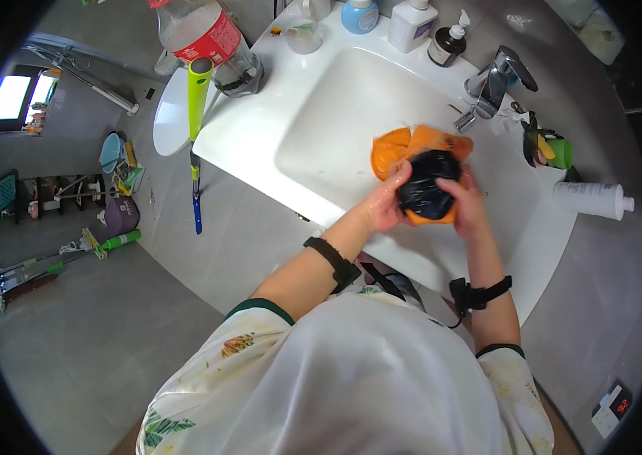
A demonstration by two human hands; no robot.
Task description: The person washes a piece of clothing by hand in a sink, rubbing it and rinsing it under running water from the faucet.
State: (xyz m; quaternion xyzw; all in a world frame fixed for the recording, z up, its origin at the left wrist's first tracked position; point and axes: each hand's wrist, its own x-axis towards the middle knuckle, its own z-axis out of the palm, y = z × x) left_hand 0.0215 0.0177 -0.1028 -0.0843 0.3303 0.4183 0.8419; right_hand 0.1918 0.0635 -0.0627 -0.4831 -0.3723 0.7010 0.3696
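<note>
Over the white sink basin (336, 114), both hands hold a shiny black item (431, 186) together with orange material (435, 140). My left hand (388, 203) grips its left side, and my right hand (466, 201) grips its right side with the thumb across the black surface. A rounded orange piece (389, 152) lies to the left, against the bundle. The chrome faucet (491, 83) is above and to the right of the hands. Whether water is running cannot be made out.
A large bottle with a red label (211, 45) and a green-handled tool (198, 98) are at the sink's left. Pump bottles (448, 42) line the back edge. A white bottle (590, 199) lies at the right, near a green cup (561, 154).
</note>
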